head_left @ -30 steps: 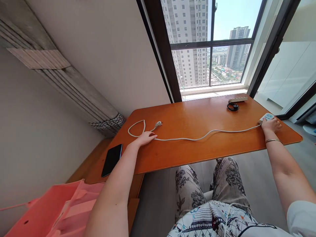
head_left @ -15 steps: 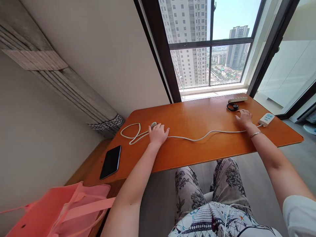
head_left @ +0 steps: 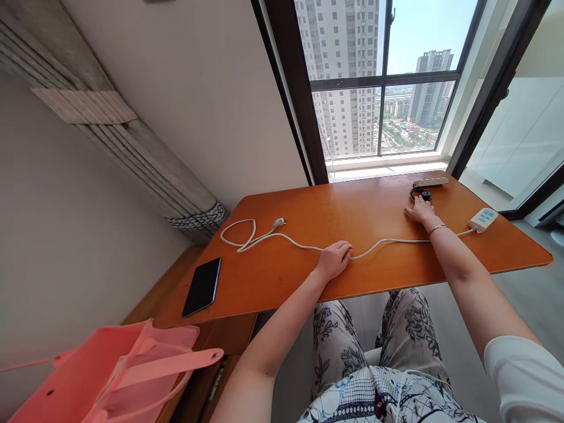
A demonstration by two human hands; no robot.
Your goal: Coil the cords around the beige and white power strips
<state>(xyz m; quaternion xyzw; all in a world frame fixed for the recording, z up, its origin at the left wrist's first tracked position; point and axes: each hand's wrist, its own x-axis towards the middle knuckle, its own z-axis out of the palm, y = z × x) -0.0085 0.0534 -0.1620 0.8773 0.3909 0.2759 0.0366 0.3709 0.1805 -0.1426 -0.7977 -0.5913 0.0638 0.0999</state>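
A white power strip [head_left: 483,219] lies at the right end of the orange table [head_left: 379,276]. Its white cord [head_left: 396,241] runs left across the table to a loop and a plug [head_left: 279,223]. My left hand [head_left: 335,259] rests on the cord near the table's middle, fingers curled over it. My right hand [head_left: 420,209] reaches to the far right, fingers spread, touching a coiled black cable [head_left: 422,194] that lies beside a beige power strip [head_left: 430,182].
A black phone [head_left: 202,286] lies at the table's left corner. A pink bag [head_left: 110,376] stands at the lower left. A grey curtain [head_left: 127,153] hangs along the wall. The window [head_left: 379,82] is behind the table; my patterned trousers [head_left: 374,341] are under it.
My left hand slid right along the white cord from the plug end to the middle. My right hand left the white power strip and moved to the black cable.
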